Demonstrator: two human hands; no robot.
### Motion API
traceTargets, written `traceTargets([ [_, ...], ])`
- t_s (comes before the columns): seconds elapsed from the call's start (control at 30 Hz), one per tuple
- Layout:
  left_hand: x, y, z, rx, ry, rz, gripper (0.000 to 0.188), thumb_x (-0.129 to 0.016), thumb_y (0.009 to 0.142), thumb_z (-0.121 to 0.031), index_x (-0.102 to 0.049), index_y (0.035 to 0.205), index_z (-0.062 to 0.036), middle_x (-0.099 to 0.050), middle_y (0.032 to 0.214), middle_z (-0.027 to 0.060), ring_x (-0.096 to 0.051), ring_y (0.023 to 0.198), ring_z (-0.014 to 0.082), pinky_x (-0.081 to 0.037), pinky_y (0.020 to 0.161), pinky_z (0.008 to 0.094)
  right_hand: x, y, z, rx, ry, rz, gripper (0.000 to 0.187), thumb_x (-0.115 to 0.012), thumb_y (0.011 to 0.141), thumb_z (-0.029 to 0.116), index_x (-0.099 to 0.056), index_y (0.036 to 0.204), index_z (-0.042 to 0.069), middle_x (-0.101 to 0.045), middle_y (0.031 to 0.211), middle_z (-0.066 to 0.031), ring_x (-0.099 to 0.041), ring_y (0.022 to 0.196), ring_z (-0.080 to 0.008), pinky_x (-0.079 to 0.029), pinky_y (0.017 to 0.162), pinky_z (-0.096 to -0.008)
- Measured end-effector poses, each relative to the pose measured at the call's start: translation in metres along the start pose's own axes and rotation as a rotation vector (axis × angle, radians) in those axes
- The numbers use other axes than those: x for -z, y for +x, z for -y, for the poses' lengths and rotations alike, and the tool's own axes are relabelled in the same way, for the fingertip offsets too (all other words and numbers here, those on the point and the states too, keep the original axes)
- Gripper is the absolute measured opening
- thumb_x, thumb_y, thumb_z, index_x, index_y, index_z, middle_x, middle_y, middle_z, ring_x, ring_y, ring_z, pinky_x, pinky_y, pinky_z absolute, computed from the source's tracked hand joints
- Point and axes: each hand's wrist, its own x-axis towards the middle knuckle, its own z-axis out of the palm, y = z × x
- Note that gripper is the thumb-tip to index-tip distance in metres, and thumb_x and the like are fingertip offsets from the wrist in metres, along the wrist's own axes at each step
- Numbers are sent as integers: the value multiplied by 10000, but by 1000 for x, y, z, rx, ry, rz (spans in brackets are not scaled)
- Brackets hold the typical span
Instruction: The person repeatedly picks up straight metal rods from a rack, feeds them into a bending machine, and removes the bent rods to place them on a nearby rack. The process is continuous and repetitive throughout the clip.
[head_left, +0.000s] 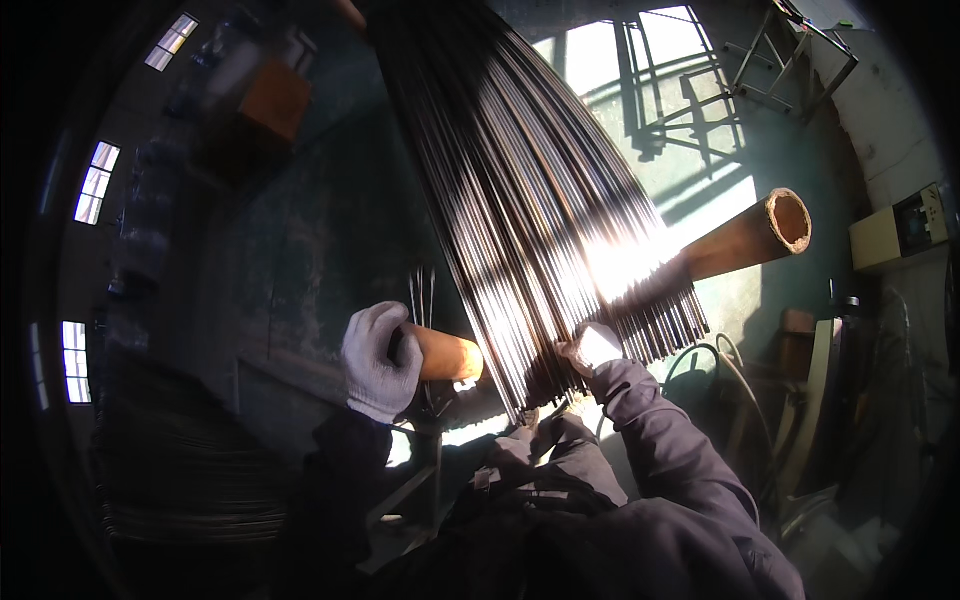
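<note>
A wide layer of long thin metal rods (535, 210) runs away from me, with the near ends lying side by side across a brown cardboard tube (730, 243). My left hand (383, 362), in a white glove, curls round the tube's left end, fingers bent. Further right, my right hand (592, 350), gloved too, rests low among the near rod ends with its fingers closed on a rod; the glove partly hides the grip. Bright sunlight washes out the rods just beyond it.
Several thin upright rods (422, 295) stand beside the tube's left end. A metal stand (437, 470) is below it. Curved hose (745, 385) lies at the right, near a pale box-shaped machine (900, 232). A metal frame (795, 60) stands far right; an orange-brown box (275, 98) sits far left.
</note>
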Motion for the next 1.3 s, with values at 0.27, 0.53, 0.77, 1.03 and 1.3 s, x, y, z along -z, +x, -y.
traceTargets([
  [0.27, -4, 2, -50, -43, 518, 98, 269, -745, 841, -171, -735, 1076, -41, -722, 1183, 157, -651, 1193, 375, -449, 1190, 559, 11, -26, 8, -135, 21, -73, 620, -789, 962, 571, -783, 982, -48, -774, 984, -308, -763, 996, -468, -595, 922, -501],
  [0.53, -93, -92, -111, 179, -513, 477, 194, -766, 905, -132, -775, 1071, -33, -776, 994, 161, -765, 1005, 357, -596, 912, 436, 25, -116, 7, -104, -161, -189, 537, -691, 1056, 534, -757, 1050, 2, -764, 989, -254, -746, 970, -432, -577, 876, -497],
  [0.77, -167, -86, -40, 1058, -1333, 520, 175, -718, 1084, -241, -731, 1189, -102, -676, 896, -2, -641, 780, 124, -535, 702, 300, 9, -408, 23, -562, -18, -190, 590, -798, 956, 592, -778, 993, 3, -770, 893, -231, -761, 893, -432, -587, 810, -512],
  [1.03, -207, -107, -59, 1533, -1796, 537, 166, -618, 1112, -204, -622, 1094, -39, -708, 987, 151, -706, 876, 314, -624, 816, 451, -137, -736, 23, -1082, -277, -299, 310, -712, 951, 349, -824, 1060, 82, -806, 1002, -200, -763, 935, -404, -601, 855, -484],
  [1.3, -107, -106, -168, 1495, -1783, 676, 71, -542, 1063, -28, -587, 1010, -16, -589, 896, 146, -593, 846, 305, -551, 867, 478, -200, -739, -51, -948, -490, -802, 356, -769, 852, 396, -689, 694, 87, -666, 672, -159, -697, 700, -419, -537, 694, -558],
])
